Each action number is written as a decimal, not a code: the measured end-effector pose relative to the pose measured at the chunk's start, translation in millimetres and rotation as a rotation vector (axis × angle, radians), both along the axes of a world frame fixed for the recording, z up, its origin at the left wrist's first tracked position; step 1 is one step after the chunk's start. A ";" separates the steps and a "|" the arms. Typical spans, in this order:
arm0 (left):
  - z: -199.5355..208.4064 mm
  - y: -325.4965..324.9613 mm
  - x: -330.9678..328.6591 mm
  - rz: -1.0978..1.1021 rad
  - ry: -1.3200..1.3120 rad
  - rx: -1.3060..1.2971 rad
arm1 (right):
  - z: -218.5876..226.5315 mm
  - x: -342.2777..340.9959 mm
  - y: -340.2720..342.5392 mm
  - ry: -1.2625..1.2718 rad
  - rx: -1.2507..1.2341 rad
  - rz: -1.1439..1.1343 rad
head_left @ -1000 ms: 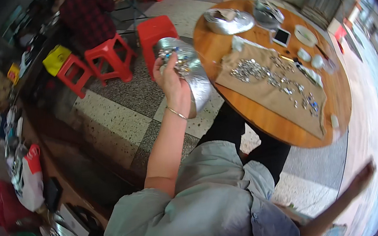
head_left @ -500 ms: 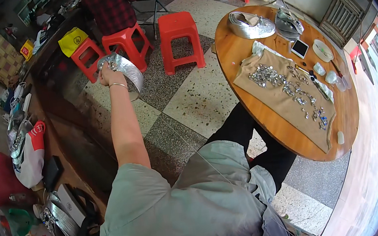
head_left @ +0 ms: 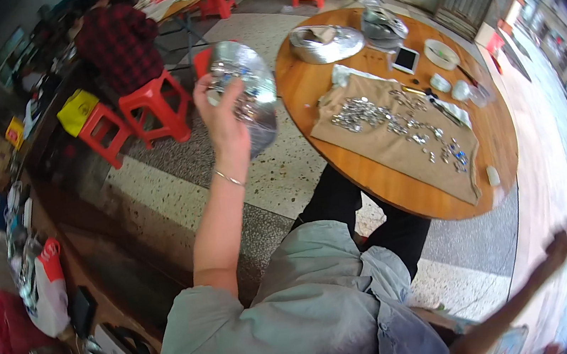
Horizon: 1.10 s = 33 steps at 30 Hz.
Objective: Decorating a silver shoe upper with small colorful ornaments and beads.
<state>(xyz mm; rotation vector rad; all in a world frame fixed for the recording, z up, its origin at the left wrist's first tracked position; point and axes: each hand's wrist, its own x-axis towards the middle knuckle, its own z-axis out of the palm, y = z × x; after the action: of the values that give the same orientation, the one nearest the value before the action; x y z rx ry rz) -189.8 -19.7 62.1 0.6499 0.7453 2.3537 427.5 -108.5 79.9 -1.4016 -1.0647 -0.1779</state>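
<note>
My left hand (head_left: 223, 110) is raised in front of me, its fingers closed on a curved silver piece (head_left: 261, 126) studded with clear and blue rhinestones. The thumb presses on the stones, and the piece's shiny sheet curves out past the fingers. A thin bangle circles that wrist. My right hand (head_left: 560, 245) is stretched out at the lower right, away from the table, smeared by motion and with its fingers indistinct. Loose rhinestones (head_left: 361, 115) lie scattered over a tan cloth (head_left: 395, 155) on the round wooden table (head_left: 348, 176).
Silver pieces (head_left: 327, 44), a phone-like device (head_left: 405, 60) and a pale oval dish (head_left: 441, 54) stand on the table's far side. Red stools (head_left: 159, 111) are at the left; a person in a checked shirt (head_left: 116, 48) sits beyond. Cluttered bags (head_left: 47, 287) line a ledge.
My left hand has drawn back and to the right with the silver piece, turning its studded face toward me. My right arm has come into view. The view has shifted, moving the table leftward.
</note>
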 end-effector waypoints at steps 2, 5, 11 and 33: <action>7.6 17.1 80.6 -0.174 0.007 -0.015 | 0.4 -120.9 18.8 0.099 -0.097 0.287; -2.0 23.2 159.2 -0.367 -0.067 -0.021 | 5.8 -225.9 44.4 0.129 -0.129 0.698; -22.0 31.0 247.4 -0.600 -0.082 -0.110 | -17.0 -255.0 92.1 -0.249 -0.064 0.691; -38.8 23.9 303.5 -0.393 0.242 -0.095 | -44.2 -224.6 107.0 -0.216 -0.075 0.590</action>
<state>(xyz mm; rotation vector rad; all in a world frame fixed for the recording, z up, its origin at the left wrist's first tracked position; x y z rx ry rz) 113.8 4.3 23.3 0.9552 0.7496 1.8926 202.9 -1.5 35.7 -1.0939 -1.6322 0.1469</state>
